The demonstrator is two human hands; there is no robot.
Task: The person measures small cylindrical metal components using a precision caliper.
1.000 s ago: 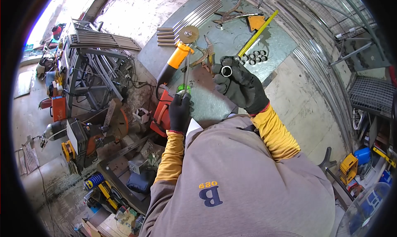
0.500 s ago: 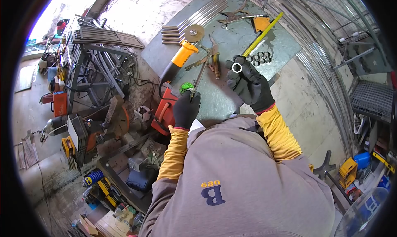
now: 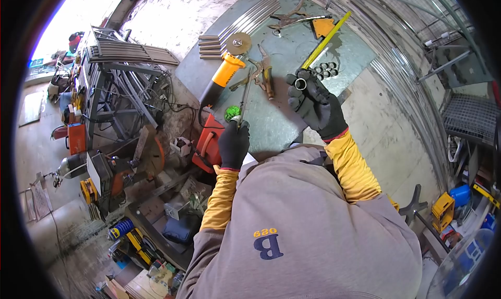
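the largest thing by the hands is the metal-topped table point(image 3: 284, 111); take its middle as the clock's centre, with twelve at the top of the view. well off at nine o'clock stands a metal rack point(image 3: 130, 59). on the table, toward eleven, lies a bundle of steel tubes point(image 3: 250, 21), side by side. the orange grinder point(image 3: 227, 72) lies at nine, its round disc toward the tube ends. the red case point(image 3: 210, 142) sits between seven and eight, just beside the left hand point(image 3: 234, 145).

this gloved hand, at seven, is closed around the lower end of a thin rod point(image 3: 244, 102), which points up toward twelve. the right hand point(image 3: 317, 108), also gloved, is between four and five, apart from the left, fingers curled, pinching a metal ring point(image 3: 300, 84) at their tips; which fingers press it i cannot tell. its open end faces the camera.

a yellow strip point(image 3: 329, 38) slants from near the right hand toward one o'clock. locking pliers point(image 3: 266, 74) lie near the centre, and a clamp point(image 3: 292, 20) near twelve. the orange angled piece point(image 3: 322, 27) is between one and two. a green round piece point(image 3: 232, 112) is just above the left hand. smallest, a cluster of short rings point(image 3: 324, 69) sits at three, near the right fingers.
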